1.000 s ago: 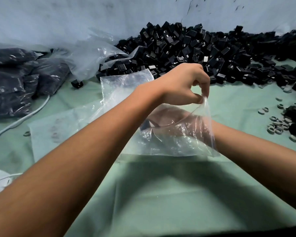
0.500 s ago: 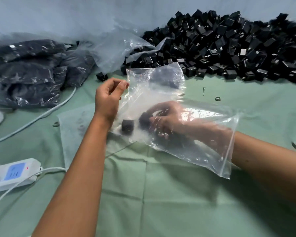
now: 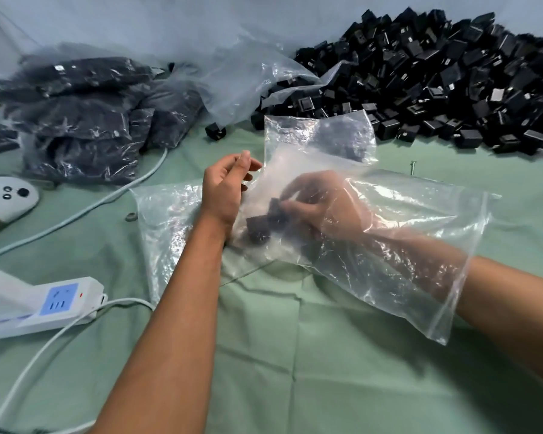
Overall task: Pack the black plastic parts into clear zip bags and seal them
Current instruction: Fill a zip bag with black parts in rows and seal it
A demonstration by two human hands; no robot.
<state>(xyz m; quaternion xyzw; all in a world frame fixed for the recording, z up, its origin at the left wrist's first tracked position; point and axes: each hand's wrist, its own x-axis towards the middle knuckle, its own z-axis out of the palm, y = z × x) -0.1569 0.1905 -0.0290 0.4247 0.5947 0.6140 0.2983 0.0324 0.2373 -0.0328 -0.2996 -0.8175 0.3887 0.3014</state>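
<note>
A clear zip bag (image 3: 405, 239) lies across the green cloth with its open mouth toward the right. My right hand (image 3: 326, 208) is deep inside it, forearm through the mouth, fingers curled on black plastic parts (image 3: 257, 227) near the bag's closed end. My left hand (image 3: 226, 189) is outside at that closed end and pinches the film at its upper corner. A big heap of loose black parts (image 3: 452, 83) fills the back right.
Filled bags of parts (image 3: 85, 120) are stacked at the back left. A second small bag (image 3: 326, 136) and flat empty bags (image 3: 166, 220) lie near my hands. A white power strip (image 3: 44, 305) with cables sits at the left, with a small washer (image 3: 131, 217) on the cloth nearby.
My left hand let go of the bag's mouth and moved to its closed end. My right hand pushed deeper into the bag, which now lies flatter on the cloth.
</note>
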